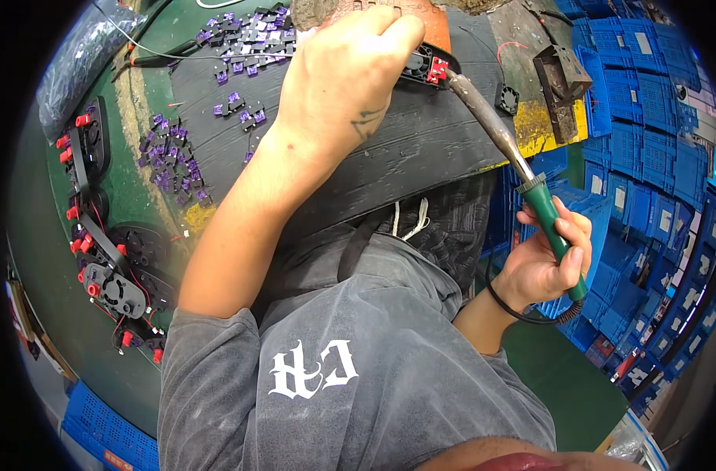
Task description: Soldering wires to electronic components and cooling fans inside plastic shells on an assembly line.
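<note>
My right hand [540, 263] is wrapped round the green handle of a soldering iron [490, 118]. Its metal barrel slants up and left, and its tip meets a small red part [438, 71] on a black oval housing with a fan [417, 67]. At the top of the bench my left hand [346, 67] is closed in a fist beside that housing, covering part of it. Thin grey solder wire [216, 57] runs in from the left to this hand; the fingertips themselves are hidden.
Purple-and-black switches [244, 43] lie in piles on the dark board [420, 149]. Housings with red parts [114, 290] line the left side, near pliers [150, 60] and a plastic bag [79, 63]. A metal stand [560, 86], a small fan [508, 99] and blue crates [648, 102] are on the right.
</note>
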{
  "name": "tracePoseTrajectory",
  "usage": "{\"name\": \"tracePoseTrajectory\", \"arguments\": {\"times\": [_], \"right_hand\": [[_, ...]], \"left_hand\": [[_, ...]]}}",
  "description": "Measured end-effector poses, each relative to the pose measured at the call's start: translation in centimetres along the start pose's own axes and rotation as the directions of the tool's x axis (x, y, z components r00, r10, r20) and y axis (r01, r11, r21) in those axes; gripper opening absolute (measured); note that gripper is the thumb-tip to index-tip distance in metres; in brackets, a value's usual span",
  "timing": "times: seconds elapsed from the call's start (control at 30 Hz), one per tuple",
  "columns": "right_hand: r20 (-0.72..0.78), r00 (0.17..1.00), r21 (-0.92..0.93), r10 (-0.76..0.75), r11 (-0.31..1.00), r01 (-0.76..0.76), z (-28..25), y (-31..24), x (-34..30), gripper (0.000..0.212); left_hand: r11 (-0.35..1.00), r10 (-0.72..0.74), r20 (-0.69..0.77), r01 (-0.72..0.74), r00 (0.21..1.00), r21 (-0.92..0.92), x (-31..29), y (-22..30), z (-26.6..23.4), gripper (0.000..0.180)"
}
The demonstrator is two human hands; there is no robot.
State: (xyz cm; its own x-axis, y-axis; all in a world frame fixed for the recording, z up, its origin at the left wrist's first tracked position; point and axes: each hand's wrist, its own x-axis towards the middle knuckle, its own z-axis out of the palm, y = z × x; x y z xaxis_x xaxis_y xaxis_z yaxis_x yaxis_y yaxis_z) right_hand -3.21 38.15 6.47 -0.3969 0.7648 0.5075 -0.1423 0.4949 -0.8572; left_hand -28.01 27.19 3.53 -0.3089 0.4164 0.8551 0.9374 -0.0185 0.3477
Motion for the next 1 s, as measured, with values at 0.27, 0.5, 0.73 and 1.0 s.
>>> {"name": "tracePoseTrajectory", "arguments": {"times": [0.27,0.5,0.73,1.0], "right_hand": [[-0.028,0.999,0.009,0.027,1.0,-0.027,-0.26,0.1,-0.03,0.043],[-0.013,0.999,-0.017,0.037,0.999,-0.037,0.15,0.23,-0.17,0.043],[-0.004,1.0,-0.003,0.027,1.0,-0.027,0.02,0.29,-0.12,0.043],[-0.038,0.999,0.019,0.012,1.0,-0.012,-0.48,0.21,-0.2,0.044]], "left_hand": [[0.955,-0.286,0.267,0.253,0.92,0.154,0.66,1.65,-1.23,0.01],[0.959,-0.277,0.287,0.247,0.917,0.136,0.69,1.54,-1.16,0.011],[0.955,-0.284,0.286,0.245,0.915,0.166,0.82,1.4,-1.22,0.012],[0.956,-0.287,0.287,0.254,0.914,0.148,0.99,1.43,-1.3,0.013]]}}
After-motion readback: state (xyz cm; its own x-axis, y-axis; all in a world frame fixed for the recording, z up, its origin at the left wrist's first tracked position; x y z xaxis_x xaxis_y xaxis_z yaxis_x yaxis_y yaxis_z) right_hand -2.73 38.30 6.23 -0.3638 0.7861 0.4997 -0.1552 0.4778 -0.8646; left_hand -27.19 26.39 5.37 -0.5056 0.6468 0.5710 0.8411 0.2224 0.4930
